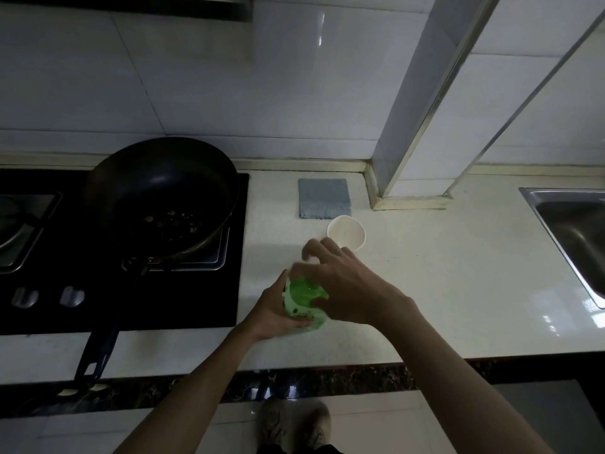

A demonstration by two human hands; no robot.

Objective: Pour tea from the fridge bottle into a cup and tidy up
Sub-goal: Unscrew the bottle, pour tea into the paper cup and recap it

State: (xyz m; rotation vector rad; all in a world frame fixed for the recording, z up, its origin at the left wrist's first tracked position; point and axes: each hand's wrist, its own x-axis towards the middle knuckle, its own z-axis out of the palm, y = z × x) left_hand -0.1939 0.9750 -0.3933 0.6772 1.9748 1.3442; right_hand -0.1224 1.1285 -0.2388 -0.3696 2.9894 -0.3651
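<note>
Left hand (278, 309): palm and curled fingers wrap the left side and lower body of a green translucent plastic bottle (304, 294), which bears a white patterned label and stands on the counter, leaning slightly toward the viewer. Right hand (347, 283): arched over the bottle's top from the right, with the thumb pressed against the green shoulder and the fingers curled down around a white cap (311, 259). The cap is blurred, so its detail cannot be made out. Both hands thus clasp the same bottle, one at the body and one at the top.

Just beyond the right fingertips stands a white paper cup (346, 231), upright, mouth open to the camera, apart from the bottle. Behind the cup, near the wall, lies a folded grey-blue cloth (324, 198), flat and square.

These items rest on a pale speckled stone countertop (442, 290) with a dark front edge. To the left, a black glass gas hob (196, 296) is set into the counter. A black non-stick frying pan (157, 172) sits on its right burner, containing small scattered food pieces, and its long black handle (98, 352) projects past the counter edge. At the far right appears the corner of a stainless steel sink (576, 231). White glossy wall tiles (229, 77) back the scene. Below the counter, a pair of grey shoes (294, 424) stands on the light floor.
</note>
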